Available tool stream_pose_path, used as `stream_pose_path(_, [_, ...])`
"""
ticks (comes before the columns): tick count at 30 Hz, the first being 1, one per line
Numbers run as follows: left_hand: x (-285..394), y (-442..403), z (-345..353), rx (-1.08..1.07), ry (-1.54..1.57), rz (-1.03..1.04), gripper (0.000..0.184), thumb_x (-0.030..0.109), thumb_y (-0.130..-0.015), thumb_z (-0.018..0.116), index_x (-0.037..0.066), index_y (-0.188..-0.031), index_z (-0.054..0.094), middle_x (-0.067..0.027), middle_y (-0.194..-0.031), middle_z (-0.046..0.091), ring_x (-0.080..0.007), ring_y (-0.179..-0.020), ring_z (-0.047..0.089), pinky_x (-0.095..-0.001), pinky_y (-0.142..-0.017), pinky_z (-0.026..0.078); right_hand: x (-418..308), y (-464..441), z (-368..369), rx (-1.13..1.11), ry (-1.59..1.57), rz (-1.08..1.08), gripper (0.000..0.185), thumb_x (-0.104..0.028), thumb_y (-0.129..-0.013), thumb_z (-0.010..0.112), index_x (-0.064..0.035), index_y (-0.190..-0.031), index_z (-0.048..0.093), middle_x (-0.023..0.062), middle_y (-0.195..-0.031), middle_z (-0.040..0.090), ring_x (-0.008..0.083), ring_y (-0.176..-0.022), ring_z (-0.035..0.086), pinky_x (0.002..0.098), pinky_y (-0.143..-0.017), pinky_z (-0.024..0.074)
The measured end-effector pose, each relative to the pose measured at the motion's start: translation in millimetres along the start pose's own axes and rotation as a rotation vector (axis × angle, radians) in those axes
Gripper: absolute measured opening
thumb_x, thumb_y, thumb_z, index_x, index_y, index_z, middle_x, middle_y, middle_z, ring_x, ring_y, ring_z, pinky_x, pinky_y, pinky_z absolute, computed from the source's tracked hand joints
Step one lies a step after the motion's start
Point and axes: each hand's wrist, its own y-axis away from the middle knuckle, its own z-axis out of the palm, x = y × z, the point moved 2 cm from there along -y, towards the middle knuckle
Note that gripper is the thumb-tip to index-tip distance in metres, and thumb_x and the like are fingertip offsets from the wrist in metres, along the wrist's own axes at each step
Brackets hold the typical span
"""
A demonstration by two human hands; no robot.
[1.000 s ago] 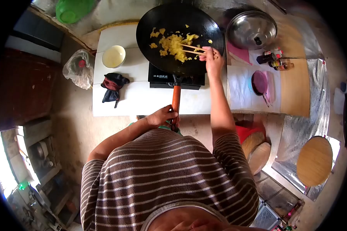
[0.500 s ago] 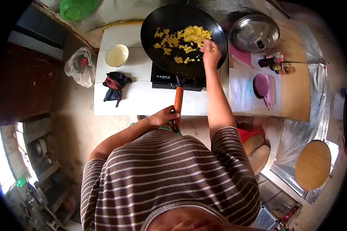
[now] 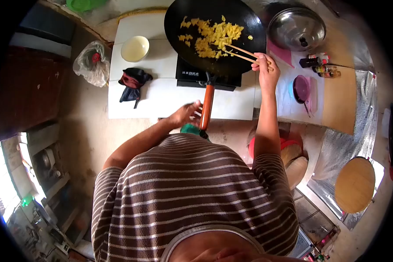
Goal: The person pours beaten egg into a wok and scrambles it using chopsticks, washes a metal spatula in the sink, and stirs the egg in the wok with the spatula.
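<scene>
Yellow crumbled food (image 3: 218, 37), which looks like scrambled egg, lies in the middle of a large black wok (image 3: 251, 22), ahead of both your hands and to the left of your right hand. Your right hand (image 3: 267, 72) grips a pair of wooden chopsticks (image 3: 242, 51) near their back ends, just past the wok's right edge, and their tips reach left into the food. Your left hand (image 3: 187, 114) is loose, its fingers parted, just left of the wok's orange-brown handle (image 3: 207, 107); you are not gripping the handle, though whether a fingertip brushes it cannot be told. Under the wok, ahead of your left hand, the front of a black cooker (image 3: 187, 74) shows on a white table (image 3: 161, 98). Ahead and to the left of your left hand lies a crumpled dark and reddish cloth (image 3: 134, 83), with a pale bowl (image 3: 134, 59) beyond it. Farther left hangs a clear plastic bag (image 3: 91, 70). Ahead and to the right of your right hand is a shiny domed lid (image 3: 292, 28) with a black knob. Small bottles (image 3: 310, 62) lie to that hand's right, with a purple round object (image 3: 301, 88) nearer you.
</scene>
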Motion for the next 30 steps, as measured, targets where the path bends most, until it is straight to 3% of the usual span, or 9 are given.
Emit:
stream_pose_path(3, [-28.2, -59.3, -41.2, 0.2, -0.355, 0.097, 0.042, 0.042, -0.096, 0.045, 0.004, -0.106, 0.058, -0.0099, -0.088, 0.061, -0.0184, -0.076, 0.062, -0.0309, -0.061, 0.054, 11.0, 22.4, -1.0, 0.014, -0.034, 0.029, 0.022, -0.017, -0.093, 0.056, 0.0019, -0.095, 0.067, 0.0059, -0.083, 0.065, 0.0096, -0.059, 0.06, 0.0214, -0.055, 0.0489])
stream_pose_path(5, [-23.0, -83.5, -41.2, 0.323, -0.671, 0.084, 0.044, 0.044, -0.092, 0.048, 0.002, -0.093, 0.062, -0.0156, -0.08, 0.065, -0.0268, -0.076, 0.065, -0.0404, -0.069, 0.052, 17.4, 33.2, 0.9, 0.019, -0.031, 0.018, 0.022, -0.016, -0.094, 0.056, 0.0021, -0.095, 0.067, 0.0061, -0.081, 0.064, 0.0097, -0.06, 0.06, 0.0212, -0.056, 0.0487])
stream_pose_path(6, [-23.1, -96.9, -41.4, 0.406, -0.856, 0.214, 0.04, 0.039, -0.091, 0.047, 0.002, -0.092, 0.063, -0.0205, -0.085, 0.066, -0.0352, -0.081, 0.065, -0.0436, -0.074, 0.052, 20.4, 38.0, 0.8, 0.042, -0.022, 0.01, 0.022, -0.016, -0.094, 0.055, 0.0024, -0.095, 0.067, 0.006, -0.08, 0.064, 0.0098, -0.06, 0.06, 0.0212, -0.056, 0.0485])
stream_pose_path(10, [-20.0, -149.0, -40.1, 0.547, -1.139, 0.132, 0.037, 0.035, -0.09, 0.046, 0.004, -0.095, 0.065, -0.0221, -0.094, 0.066, -0.0389, -0.091, 0.063, -0.0467, -0.081, 0.05, 23.5, 52.2, -3.6, 0.109, -0.011, 0.007, 0.022, -0.014, -0.095, 0.052, 0.0035, -0.095, 0.066, 0.0068, -0.08, 0.062, 0.0107, -0.061, 0.06, 0.0219, -0.056, 0.0489])
stream_pose_path(15, [-7.2, -168.1, -41.0, 0.712, -0.934, 0.017, 0.033, 0.032, -0.086, 0.051, 0.004, -0.092, 0.068, -0.0207, -0.098, 0.066, -0.0369, -0.094, 0.064, -0.0446, -0.082, 0.051, 23.9, 63.2, -18.3, 0.11, -0.016, -0.052, 0.022, -0.013, -0.095, 0.051, 0.0039, -0.095, 0.065, 0.0077, -0.082, 0.06, 0.0124, -0.062, 0.06, 0.0229, -0.055, 0.0494])
stream_pose_path(17, [-9.6, -171.9, -45.3, 0.763, -0.887, -0.006, 0.052, 0.054, -0.077, 0.061, 0.004, -0.09, 0.069, -0.0186, -0.091, 0.068, -0.0332, -0.09, 0.065, -0.0412, -0.079, 0.051, 25.7, 66.2, -24.3, 0.112, -0.023, -0.044, 0.022, -0.013, -0.096, 0.051, 0.0039, -0.096, 0.065, 0.0076, -0.082, 0.06, 0.0123, -0.062, 0.06, 0.0228, -0.056, 0.0494])
stream_pose_path(26, [-5.5, -159.1, -36.0, 0.596, -1.431, 0.136, 0.043, 0.052, -0.085, 0.052, 0.012, -0.09, 0.069, -0.0157, -0.086, 0.068, -0.032, -0.081, 0.066, -0.0419, -0.071, 0.052, 24.7, 55.9, -27.4, 0.14, -0.073, -0.084, 0.02, -0.011, -0.095, 0.051, 0.004, -0.097, 0.064, 0.007, -0.082, 0.06, 0.0117, -0.061, 0.06, 0.0223, -0.057, 0.0494])
stream_pose_path(30, [-11.7, -132.1, -30.6, 0.565, -1.261, 0.173, 0.041, 0.048, -0.087, 0.052, 0.011, -0.098, 0.064, -0.0162, -0.087, 0.068, -0.0332, -0.084, 0.065, -0.0417, -0.07, 0.052, 21.5, 24.7, -40.0, 0.235, 0.02, -0.19, 0.018, -0.011, -0.095, 0.052, 0.003, -0.096, 0.063, 0.006, -0.08, 0.059, 0.0108, -0.063, 0.061, 0.0224, -0.058, 0.0499])
